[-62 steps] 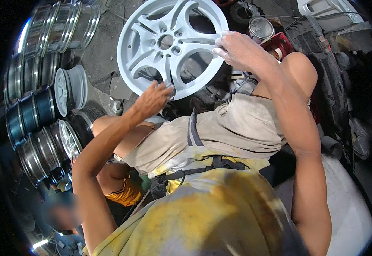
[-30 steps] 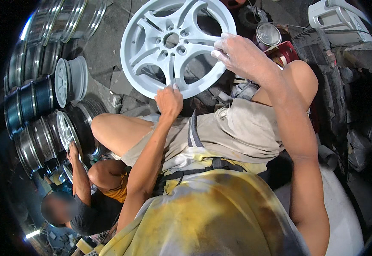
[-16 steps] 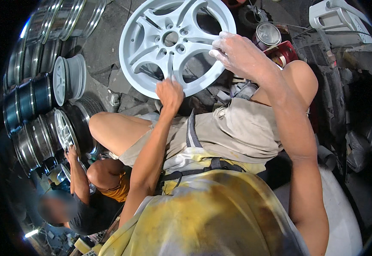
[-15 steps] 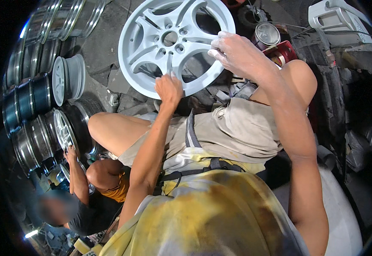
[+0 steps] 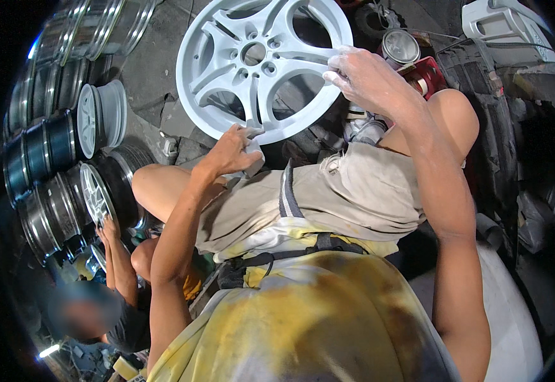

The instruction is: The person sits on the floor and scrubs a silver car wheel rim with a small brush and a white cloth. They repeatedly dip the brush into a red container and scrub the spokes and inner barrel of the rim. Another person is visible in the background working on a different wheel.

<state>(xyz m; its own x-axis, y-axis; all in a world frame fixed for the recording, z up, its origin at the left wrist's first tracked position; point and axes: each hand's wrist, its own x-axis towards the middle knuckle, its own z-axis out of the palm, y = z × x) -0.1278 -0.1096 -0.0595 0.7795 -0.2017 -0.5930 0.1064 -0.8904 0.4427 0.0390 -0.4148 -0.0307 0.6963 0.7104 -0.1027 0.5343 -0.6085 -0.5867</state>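
A pale grey-white alloy wheel [image 5: 259, 102], its spokes split into pairs, lies face up in front of my knees. Its top edge runs out of the picture. White dust coats the fingers of my right hand [image 5: 370, 79], which are curled onto the right side of the rim at a spoke end. At the rim's near edge is my left hand [image 5: 228, 153], fingers bent around a small pale grey piece [image 5: 253, 163]. That piece looks flat-sided, but its kind cannot be made out. What supports the wheel underneath is hidden.
Stacked wheel rims [image 5: 38, 149] line the left side, a white wheel [image 5: 102, 120] beside them. A co-worker's hand [image 5: 108, 226] touches a silver wheel [image 5: 96, 193]. At the right are a round can [image 5: 400, 48], a red container [image 5: 429, 76] and a white plastic stool [image 5: 507, 28].
My left hand has drawn back toward me and left from the lower spoke, and the pale grey piece now shows at it. My right hand has shifted slightly right along the rim.
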